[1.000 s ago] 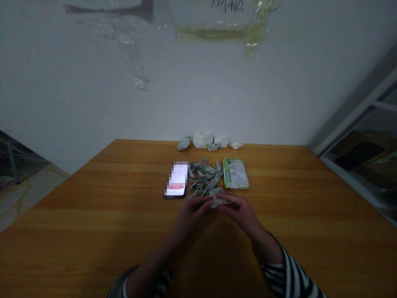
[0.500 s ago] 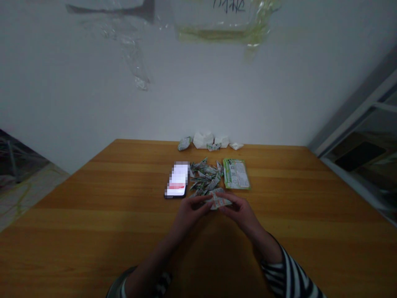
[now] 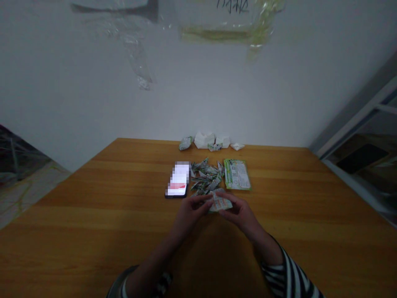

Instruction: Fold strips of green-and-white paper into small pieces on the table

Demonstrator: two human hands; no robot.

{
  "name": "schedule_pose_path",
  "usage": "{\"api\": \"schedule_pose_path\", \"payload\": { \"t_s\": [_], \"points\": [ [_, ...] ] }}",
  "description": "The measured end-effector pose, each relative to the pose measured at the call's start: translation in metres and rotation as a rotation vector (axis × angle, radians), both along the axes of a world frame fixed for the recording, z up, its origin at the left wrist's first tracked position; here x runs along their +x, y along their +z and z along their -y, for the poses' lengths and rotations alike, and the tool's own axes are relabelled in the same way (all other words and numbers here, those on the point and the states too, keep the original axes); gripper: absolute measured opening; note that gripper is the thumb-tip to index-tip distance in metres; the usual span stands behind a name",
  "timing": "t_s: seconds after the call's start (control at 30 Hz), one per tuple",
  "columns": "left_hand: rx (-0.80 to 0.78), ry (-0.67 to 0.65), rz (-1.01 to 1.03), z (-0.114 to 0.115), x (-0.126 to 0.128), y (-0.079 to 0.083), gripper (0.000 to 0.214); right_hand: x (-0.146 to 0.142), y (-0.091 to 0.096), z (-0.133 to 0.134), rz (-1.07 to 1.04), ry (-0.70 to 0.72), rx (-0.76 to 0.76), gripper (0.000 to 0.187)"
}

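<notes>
My left hand [image 3: 190, 213] and my right hand [image 3: 238, 211] meet above the table, their fingertips pinching a small folded piece of printed white-and-green wrapper [image 3: 220, 203] between them. Just beyond my fingers lies a heap of small folded wrapper pieces [image 3: 206, 177]. A lit smartphone [image 3: 178, 180] lies to its left, its screen blurred. To the heap's right lies a flat green-and-white printed packet [image 3: 237, 174].
Along the far table edge sit white folded shapes [image 3: 204, 140] and a green crumpled wad [image 3: 185, 143]. The wooden table [image 3: 93, 231] stands against a white wall with taped plastic film [image 3: 229, 25]. A metal frame [image 3: 359, 111] runs along the right.
The wrapper piece between my fingers now looks wider and flatter. My hands have barely moved, and the whole view has shifted slightly.
</notes>
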State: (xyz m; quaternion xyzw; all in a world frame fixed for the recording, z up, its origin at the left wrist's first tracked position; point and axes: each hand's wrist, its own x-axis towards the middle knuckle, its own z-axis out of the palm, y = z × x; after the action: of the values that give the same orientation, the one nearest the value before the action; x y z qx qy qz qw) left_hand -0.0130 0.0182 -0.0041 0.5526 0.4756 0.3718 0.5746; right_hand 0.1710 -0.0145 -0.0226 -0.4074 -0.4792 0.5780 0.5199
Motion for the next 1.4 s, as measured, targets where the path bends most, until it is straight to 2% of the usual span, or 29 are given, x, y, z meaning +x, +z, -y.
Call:
{"api": "schedule_pose_path", "payload": {
  "t_s": [0.13, 0.37, 0.6, 0.77, 1.03, 1.13, 1.23, 1.4],
  "points": [
    [0.019, -0.001, -0.022, 0.0, 0.0, 0.001, 0.035, 0.0, -0.002, 0.0, 0.02, 0.01, 0.017, 0.05],
    [0.055, -0.017, -0.036, 0.001, 0.004, -0.003, 0.036, -0.001, -0.01, 0.001, 0.182, -0.007, 0.099, 0.048],
    [0.018, -0.029, -0.02, 0.002, 0.004, 0.003, 0.039, -0.002, -0.011, 0.001, 0.116, 0.004, 0.029, 0.048],
    [0.033, -0.105, -0.04, 0.003, 0.004, 0.002, 0.05, 0.0, -0.011, -0.001, 0.137, -0.104, 0.012, 0.038],
    [0.198, -0.206, -0.087, 0.006, 0.003, -0.001, 0.04, 0.004, -0.015, -0.003, 0.223, -0.195, 0.053, 0.027],
    [0.266, -0.246, -0.057, 0.005, 0.002, -0.004, 0.043, 0.006, -0.018, -0.004, 0.202, -0.256, 0.031, 0.021],
    [0.328, -0.213, -0.07, 0.005, 0.002, -0.009, 0.042, 0.006, -0.02, -0.005, 0.149, -0.296, -0.006, 0.022],
    [0.287, -0.183, -0.079, 0.003, 0.001, -0.011, 0.037, 0.004, -0.019, -0.004, 0.035, -0.275, -0.04, 0.029]
  ]
}}
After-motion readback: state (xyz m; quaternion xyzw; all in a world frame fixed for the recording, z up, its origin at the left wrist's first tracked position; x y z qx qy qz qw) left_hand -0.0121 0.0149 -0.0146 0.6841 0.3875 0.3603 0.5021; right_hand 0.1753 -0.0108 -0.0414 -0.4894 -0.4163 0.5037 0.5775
